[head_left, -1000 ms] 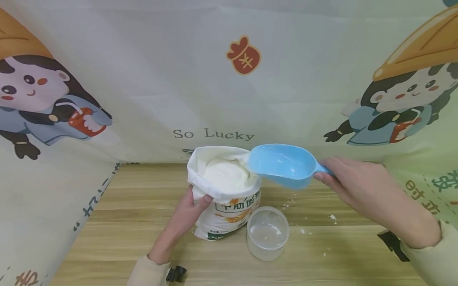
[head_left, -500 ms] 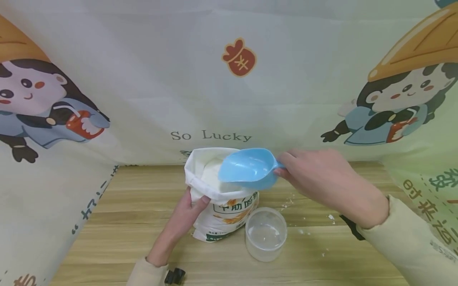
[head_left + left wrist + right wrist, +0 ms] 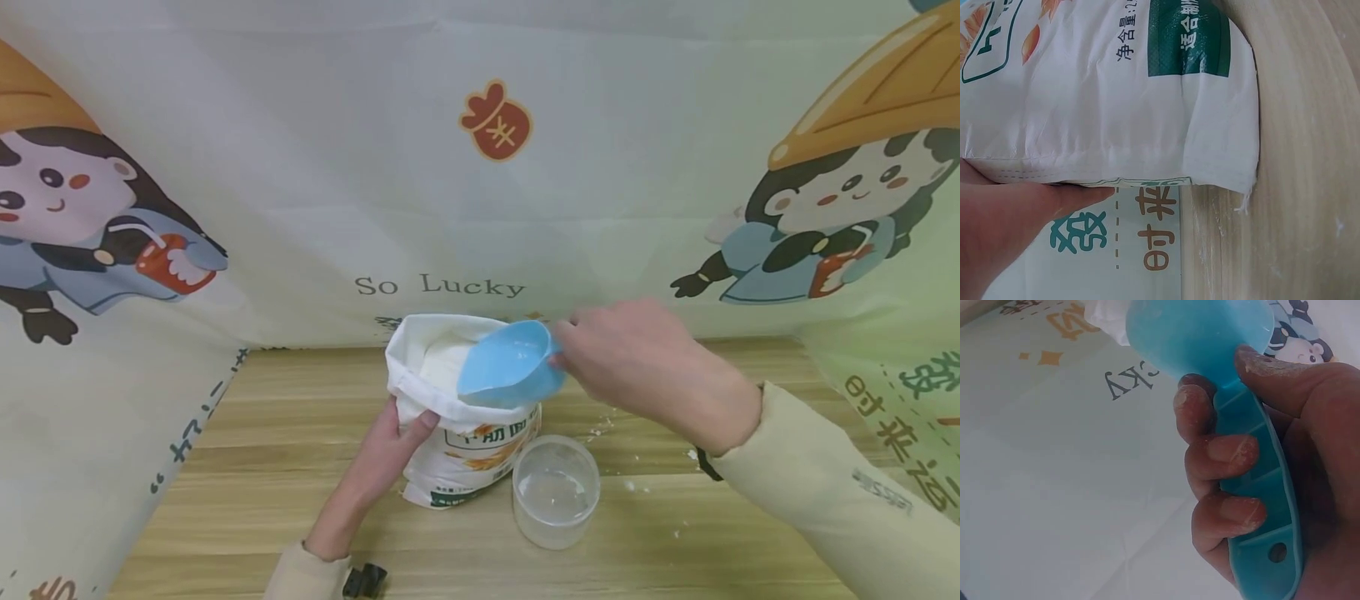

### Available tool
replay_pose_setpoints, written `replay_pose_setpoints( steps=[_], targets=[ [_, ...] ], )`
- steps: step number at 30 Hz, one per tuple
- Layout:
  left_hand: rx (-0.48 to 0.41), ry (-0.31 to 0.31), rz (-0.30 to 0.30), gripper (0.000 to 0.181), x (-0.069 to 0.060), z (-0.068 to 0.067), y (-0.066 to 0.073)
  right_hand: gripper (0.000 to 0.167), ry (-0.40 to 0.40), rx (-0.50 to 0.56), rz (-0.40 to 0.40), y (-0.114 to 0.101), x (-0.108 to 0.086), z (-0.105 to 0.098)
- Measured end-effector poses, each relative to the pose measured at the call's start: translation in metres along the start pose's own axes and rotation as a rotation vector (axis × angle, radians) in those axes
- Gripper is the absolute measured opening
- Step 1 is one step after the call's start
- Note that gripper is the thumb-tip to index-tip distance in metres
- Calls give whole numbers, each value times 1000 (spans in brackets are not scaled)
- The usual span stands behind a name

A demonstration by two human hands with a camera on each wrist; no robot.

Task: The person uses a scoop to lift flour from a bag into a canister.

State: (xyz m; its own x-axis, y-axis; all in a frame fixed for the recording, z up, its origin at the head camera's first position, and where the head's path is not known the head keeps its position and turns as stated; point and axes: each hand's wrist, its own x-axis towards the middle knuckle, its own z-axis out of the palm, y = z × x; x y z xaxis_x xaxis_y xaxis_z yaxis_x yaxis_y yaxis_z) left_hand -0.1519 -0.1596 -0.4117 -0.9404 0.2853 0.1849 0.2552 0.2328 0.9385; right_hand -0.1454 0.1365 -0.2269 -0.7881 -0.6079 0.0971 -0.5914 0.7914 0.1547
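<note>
A white flour bag (image 3: 480,467) stands upright with its mouth spread and white flour (image 3: 442,360) showing inside. My left hand (image 3: 386,454) grips its left side near the rim, thumb in front; the other fingers are mostly hidden. In the left wrist view the bag's printed side (image 3: 1104,112) fills the upper part. My right hand (image 3: 630,358) holds a light-blue plastic scoop (image 3: 510,364), its bowl tilted over the bag's mouth with the tip at the flour. In the right wrist view, floury fingers curl round the ribbed scoop handle (image 3: 1260,487).
A clear round plastic tub (image 3: 557,492) stands right beside the bag, to its front right. Specks of flour (image 3: 633,486) lie on the wooden tabletop (image 3: 247,467). A printed cloth (image 3: 360,167) hangs behind and at both sides.
My right hand has brought the scoop leftward, from the bag's right edge to over its mouth, and tipped it downward. The left hand keeps its hold on the bag.
</note>
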Motion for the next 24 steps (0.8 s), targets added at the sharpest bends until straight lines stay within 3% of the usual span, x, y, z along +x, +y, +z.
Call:
replay_pose_setpoints(
  steps=[7,18,21,24],
  targets=[
    [8,-2,-9,55,0,0,1,24,-23,-56,-7,-6,5,-3],
    [3,10,-8,55,-2,0,0,19,-113,-55,62,-23,18,-7],
    [4,8,-10,56,-1,0,0,22,-103,-78,49,-28,22,-4],
    [4,5,-14,57,-1,0,0,29,-39,-107,14,-32,24,2]
  ],
)
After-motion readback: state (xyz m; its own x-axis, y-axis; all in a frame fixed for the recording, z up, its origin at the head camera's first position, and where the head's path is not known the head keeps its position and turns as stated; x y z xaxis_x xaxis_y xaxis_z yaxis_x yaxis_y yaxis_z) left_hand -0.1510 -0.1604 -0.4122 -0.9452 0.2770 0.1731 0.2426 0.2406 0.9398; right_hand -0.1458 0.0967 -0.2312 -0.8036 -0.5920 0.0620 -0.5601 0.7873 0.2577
